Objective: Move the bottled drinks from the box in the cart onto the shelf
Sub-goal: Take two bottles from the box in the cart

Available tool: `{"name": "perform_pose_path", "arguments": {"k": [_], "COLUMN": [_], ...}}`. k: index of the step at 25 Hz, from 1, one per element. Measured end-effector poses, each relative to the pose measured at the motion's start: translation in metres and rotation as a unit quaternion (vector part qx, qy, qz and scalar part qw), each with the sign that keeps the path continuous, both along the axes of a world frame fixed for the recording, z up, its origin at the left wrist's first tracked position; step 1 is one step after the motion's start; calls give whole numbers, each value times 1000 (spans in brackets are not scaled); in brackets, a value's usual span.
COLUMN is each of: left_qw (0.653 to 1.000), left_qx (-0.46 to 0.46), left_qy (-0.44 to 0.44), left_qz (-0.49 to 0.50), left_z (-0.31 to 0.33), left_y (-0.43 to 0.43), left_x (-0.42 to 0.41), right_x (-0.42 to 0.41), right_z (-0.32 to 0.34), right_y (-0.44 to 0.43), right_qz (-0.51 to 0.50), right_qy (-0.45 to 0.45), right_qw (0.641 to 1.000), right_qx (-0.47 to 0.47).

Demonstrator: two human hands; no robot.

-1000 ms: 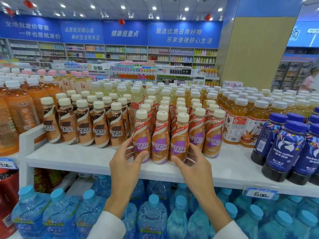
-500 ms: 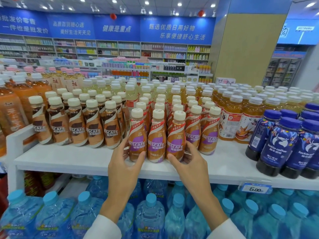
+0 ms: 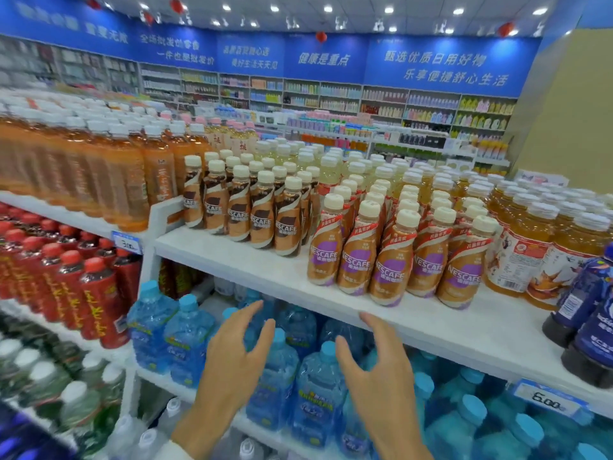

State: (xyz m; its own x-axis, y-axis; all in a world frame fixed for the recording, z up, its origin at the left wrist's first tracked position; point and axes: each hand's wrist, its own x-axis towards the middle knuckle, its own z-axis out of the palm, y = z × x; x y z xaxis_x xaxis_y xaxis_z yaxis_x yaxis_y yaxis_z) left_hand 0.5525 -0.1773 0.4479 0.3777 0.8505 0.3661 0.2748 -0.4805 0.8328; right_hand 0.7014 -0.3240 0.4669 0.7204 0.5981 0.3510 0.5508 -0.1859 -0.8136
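Observation:
Purple-labelled Nescafe bottles (image 3: 391,257) with cream caps stand in rows on the white shelf (image 3: 258,263), right of a group of brown-labelled Nescafe bottles (image 3: 262,214). My left hand (image 3: 232,356) and my right hand (image 3: 381,370) hang below the shelf's front edge, in front of the water bottles. Both hands are empty with fingers spread. No cart or box shows in this view.
Large blue-capped water bottles (image 3: 292,376) fill the lower shelf. Orange tea bottles (image 3: 109,174) and red-capped drinks (image 3: 83,293) stand at the left. Amber juice bottles (image 3: 530,247) and dark blue coffee bottles (image 3: 590,313) crowd the right. A 6.00 price tag (image 3: 547,398) hangs on the edge.
Both hands have let go of the front purple-labelled bottles and dropped below the shelf edge. The view has swung left, so the shelf now sits further right.

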Motion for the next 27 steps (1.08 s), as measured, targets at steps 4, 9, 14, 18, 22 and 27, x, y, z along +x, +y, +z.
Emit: {"name": "perform_pose_path", "arguments": {"k": [4, 9, 14, 18, 22, 27], "left_qw": [992, 959, 918, 882, 850, 815], "left_qx": [-79, -177, -247, -282, -312, -348], "left_qy": [48, 69, 33, -4, -56, -74], "left_qz": [83, 211, 309, 377, 420, 457], "left_z": [-38, -76, -112, -136, -154, -175], "left_y": [-33, -84, -123, -127, -114, -91], "left_x": [-72, -168, -251, -310, -375, -458], "right_x": [-40, -115, -188, -255, -335, -416], "right_z": [-33, -92, -141, -174, -185, -194], "right_y": [5, 19, 33, 56, 87, 130], "right_qz": [131, 258, 413, 409, 389, 428], "right_qy": [28, 94, 129, 108, 116, 107], "right_qw": [991, 960, 878, 862, 860, 823], "right_qx": [-8, -61, -204, -279, -310, -357]}}
